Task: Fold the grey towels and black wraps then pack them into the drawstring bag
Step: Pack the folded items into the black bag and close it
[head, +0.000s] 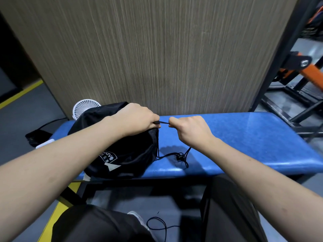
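Black and bulging, the nylon drawstring bag [122, 147] lies on its side at the left end of the blue padded bench [244, 140], white lettering showing on its near face. The left hand [138, 119] sits on top of the bag at its gathered mouth, fingers curled tight around the bunched fabric. Just right of the bag's mouth, the right hand [188, 130] is clenched with thumb and forefinger pinching the thin black drawcord [163, 122], which runs taut across the short gap between the two hands. More of that cord hangs from the right fist and loops on the bench beside the bag, with a small black toggle [180, 157] on it. Behind the bag, against the brown wood-grain panel [157, 49], stands a small white round fan [83, 109]. Left of the bag, off the bench's end, a white flat block [45, 143] lies near a dark heap; I can't tell what either is. No towels or wraps are in sight.
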`<action>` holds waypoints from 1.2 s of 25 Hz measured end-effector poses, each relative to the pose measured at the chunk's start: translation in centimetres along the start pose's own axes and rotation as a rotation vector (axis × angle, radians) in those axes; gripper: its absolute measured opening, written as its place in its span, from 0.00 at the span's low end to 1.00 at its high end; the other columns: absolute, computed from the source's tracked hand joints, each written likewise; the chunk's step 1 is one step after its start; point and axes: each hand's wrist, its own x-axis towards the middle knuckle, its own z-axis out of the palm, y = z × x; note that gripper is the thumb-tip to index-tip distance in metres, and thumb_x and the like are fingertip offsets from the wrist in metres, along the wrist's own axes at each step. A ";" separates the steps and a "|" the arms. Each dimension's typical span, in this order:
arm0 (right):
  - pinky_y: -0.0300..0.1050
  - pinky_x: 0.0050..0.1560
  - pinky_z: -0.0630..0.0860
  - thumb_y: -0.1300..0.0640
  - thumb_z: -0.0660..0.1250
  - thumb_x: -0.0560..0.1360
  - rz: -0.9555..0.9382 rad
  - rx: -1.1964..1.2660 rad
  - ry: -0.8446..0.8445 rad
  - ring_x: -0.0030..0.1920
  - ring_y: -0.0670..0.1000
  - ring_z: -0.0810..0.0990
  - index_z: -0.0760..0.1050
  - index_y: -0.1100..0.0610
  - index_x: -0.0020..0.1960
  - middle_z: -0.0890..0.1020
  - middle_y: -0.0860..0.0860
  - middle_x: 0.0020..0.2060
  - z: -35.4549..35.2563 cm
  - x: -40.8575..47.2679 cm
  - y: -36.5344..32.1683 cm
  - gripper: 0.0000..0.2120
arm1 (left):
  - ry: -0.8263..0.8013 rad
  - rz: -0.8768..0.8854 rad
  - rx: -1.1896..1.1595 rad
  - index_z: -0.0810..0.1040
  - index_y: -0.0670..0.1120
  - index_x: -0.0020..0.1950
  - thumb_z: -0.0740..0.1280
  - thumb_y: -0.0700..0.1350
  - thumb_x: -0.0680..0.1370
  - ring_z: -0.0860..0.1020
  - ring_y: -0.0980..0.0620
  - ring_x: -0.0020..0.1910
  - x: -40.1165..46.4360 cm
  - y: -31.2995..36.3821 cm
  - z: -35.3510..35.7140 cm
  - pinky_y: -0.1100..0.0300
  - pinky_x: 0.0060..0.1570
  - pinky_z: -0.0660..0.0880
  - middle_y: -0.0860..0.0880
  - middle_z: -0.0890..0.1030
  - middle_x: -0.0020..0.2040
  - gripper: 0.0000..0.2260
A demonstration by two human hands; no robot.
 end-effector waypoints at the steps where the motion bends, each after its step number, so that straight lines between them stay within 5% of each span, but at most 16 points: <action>1: 0.36 0.29 0.42 0.68 0.73 0.65 0.009 -0.004 0.018 0.22 0.57 0.58 0.72 0.55 0.40 0.71 0.48 0.21 -0.3 -0.1 0.3 0.13 | 0.011 -0.002 0.010 0.68 0.53 0.46 0.51 0.62 0.82 0.81 0.44 0.49 0.3 -0.3 -0.2 0.52 0.50 0.76 0.50 0.82 0.49 0.16; 5: 0.34 0.29 0.43 0.70 0.72 0.62 0.013 -0.018 0.080 0.20 0.58 0.70 0.75 0.55 0.41 0.78 0.48 0.25 -1.5 -0.1 1.6 0.14 | 0.023 -0.006 0.039 0.63 0.54 0.44 0.50 0.62 0.82 0.80 0.44 0.49 1.1 -1.0 -1.5 0.50 0.50 0.76 0.51 0.81 0.50 0.14; 10: 0.41 0.25 0.55 0.60 0.58 0.75 0.136 0.077 0.130 0.24 0.60 0.74 0.75 0.56 0.44 0.78 0.51 0.25 -1.4 -0.7 2.2 0.07 | 0.117 -0.008 -0.010 0.75 0.52 0.51 0.55 0.59 0.82 0.78 0.47 0.53 2.7 -0.2 -2.1 0.55 0.47 0.72 0.52 0.78 0.49 0.15; 15: 0.52 0.38 0.69 0.50 0.55 0.84 0.250 0.325 -0.098 0.39 0.61 0.75 0.71 0.55 0.51 0.78 0.52 0.36 -0.1 0.3 0.3 0.11 | 0.146 -0.080 -0.175 0.75 0.52 0.48 0.59 0.64 0.78 0.75 0.51 0.52 0.8 -1.8 0.0 0.57 0.45 0.66 0.56 0.70 0.44 0.16; 21: 0.47 0.47 0.70 0.51 0.59 0.83 0.282 0.662 -0.128 0.48 0.50 0.75 0.73 0.52 0.60 0.77 0.44 0.47 2.2 0.9 -1.7 0.09 | 0.183 -0.197 -0.602 0.68 0.53 0.71 0.66 0.70 0.69 0.72 0.57 0.64 -4.9 -4.8 2.7 0.58 0.65 0.68 0.56 0.72 0.66 0.36; 27: 0.34 0.58 0.71 0.65 0.58 0.71 0.213 1.220 -0.409 0.67 0.46 0.72 0.67 0.55 0.69 0.74 0.51 0.66 1.9 1.0 -3.7 0.26 | 0.168 -0.347 -0.617 0.65 0.53 0.75 0.65 0.71 0.68 0.64 0.61 0.69 -11.1 -7.2 6.1 0.72 0.67 0.55 0.54 0.67 0.73 0.40; 30: 0.43 0.71 0.67 0.64 0.59 0.71 0.135 1.400 -0.499 0.75 0.43 0.63 0.60 0.51 0.76 0.67 0.47 0.75 -0.3 1.4 -3.5 0.33 | 0.149 -0.439 -0.561 0.64 0.55 0.76 0.61 0.73 0.68 0.64 0.56 0.73 -12.7 -8.2 7.5 0.58 0.71 0.60 0.55 0.65 0.75 0.40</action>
